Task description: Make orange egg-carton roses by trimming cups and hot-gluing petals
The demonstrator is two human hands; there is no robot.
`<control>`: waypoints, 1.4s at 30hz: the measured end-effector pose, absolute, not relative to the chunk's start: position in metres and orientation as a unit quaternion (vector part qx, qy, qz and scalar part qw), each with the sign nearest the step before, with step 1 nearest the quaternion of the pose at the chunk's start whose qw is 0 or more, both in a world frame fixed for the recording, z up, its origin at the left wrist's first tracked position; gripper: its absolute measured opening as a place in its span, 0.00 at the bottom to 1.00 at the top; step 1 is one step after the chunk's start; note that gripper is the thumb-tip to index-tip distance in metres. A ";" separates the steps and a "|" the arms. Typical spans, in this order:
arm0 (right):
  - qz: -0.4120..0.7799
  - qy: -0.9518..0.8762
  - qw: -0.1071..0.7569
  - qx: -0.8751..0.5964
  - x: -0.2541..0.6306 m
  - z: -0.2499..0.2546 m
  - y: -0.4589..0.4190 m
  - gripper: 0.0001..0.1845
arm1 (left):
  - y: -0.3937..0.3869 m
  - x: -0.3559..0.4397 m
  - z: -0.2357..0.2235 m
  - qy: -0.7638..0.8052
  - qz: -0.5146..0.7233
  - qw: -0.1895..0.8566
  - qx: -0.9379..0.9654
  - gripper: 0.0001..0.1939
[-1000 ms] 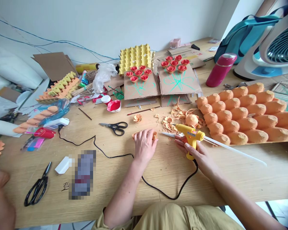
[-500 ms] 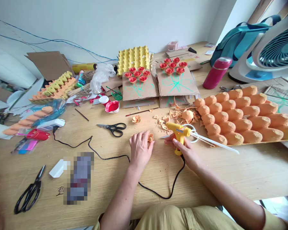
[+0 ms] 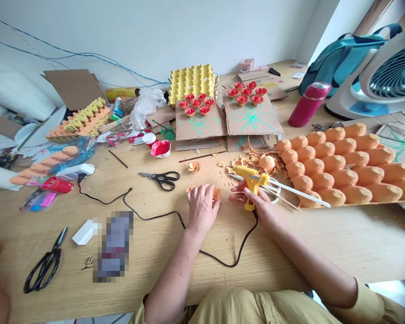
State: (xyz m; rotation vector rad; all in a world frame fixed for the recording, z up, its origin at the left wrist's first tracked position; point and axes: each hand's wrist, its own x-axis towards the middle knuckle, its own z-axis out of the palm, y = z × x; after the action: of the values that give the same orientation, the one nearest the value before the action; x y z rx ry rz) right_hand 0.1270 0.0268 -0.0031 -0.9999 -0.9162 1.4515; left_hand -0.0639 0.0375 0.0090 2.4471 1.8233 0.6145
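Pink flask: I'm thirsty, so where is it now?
In the head view, the flask is at the right, just left of the fan and behind the orange egg tray.

Bright, diffuse light casts soft shadows (the edges look stretched).

In front of you, a pale, blue-tinged wall rises behind a light wood-grain worktop, with thin blue cables drooping across its left side. To your right the wall meets a brighter white corner, with a brown frame beyond it, and a white fan stands beside a teal backpack. Past the worktop's near edge you see a bit of pale, brightly lit floor.
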 end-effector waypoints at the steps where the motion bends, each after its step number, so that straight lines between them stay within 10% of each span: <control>1: 0.613 -0.396 0.538 -0.421 0.124 -0.003 0.026 0.17 | 0.038 -0.064 0.009 0.586 0.199 0.015 0.785 0.20; 10: 0.537 -0.431 0.582 -0.433 0.135 -0.001 0.033 0.15 | 0.034 -0.069 0.011 0.584 0.232 0.021 0.777 0.21; 19: 0.536 -0.442 0.568 -0.441 0.140 0.008 0.025 0.16 | 0.032 -0.071 0.012 0.559 0.275 -0.009 0.782 0.01; 42: 0.520 -0.464 0.519 -0.494 0.125 0.012 0.013 0.15 | 0.008 -0.043 0.017 0.394 0.411 0.151 0.808 0.09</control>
State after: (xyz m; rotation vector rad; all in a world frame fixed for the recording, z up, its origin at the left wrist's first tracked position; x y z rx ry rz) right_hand 0.1252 0.0127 0.0120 -1.1856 -1.1127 1.2483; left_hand -0.0428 0.0078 0.0169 2.3213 1.1302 1.1800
